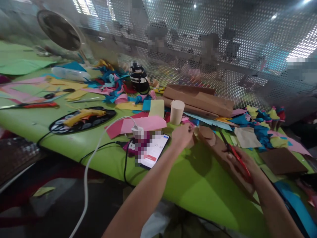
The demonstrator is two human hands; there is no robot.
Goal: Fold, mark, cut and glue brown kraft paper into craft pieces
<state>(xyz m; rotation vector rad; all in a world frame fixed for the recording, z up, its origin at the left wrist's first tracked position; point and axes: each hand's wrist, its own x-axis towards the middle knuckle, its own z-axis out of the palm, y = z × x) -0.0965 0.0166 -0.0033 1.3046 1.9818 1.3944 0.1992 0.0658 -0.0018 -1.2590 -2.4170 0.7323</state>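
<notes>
My left hand [183, 135] is closed, its fingertips pinched on a small brown paper piece [191, 142] near the middle of the green table. My right hand [239, 162] is wrapped round red-handled scissors [239, 160], whose dark blades point up and to the left. Beneath that hand lies a long brown paper strip [218, 148], with a rounded piece at its far end. A pale paper cylinder [176, 112] stands upright just beyond my left hand. A lit phone [155, 151] lies left of my left wrist.
A yellow glue gun [84, 117] rests on a black tray at the left. A white cable [86, 178] runs over the table edge to a plug. Behind are a black bottle [139, 79], folded brown paper [198, 99] and coloured scraps. A fan [59, 30] stands far left.
</notes>
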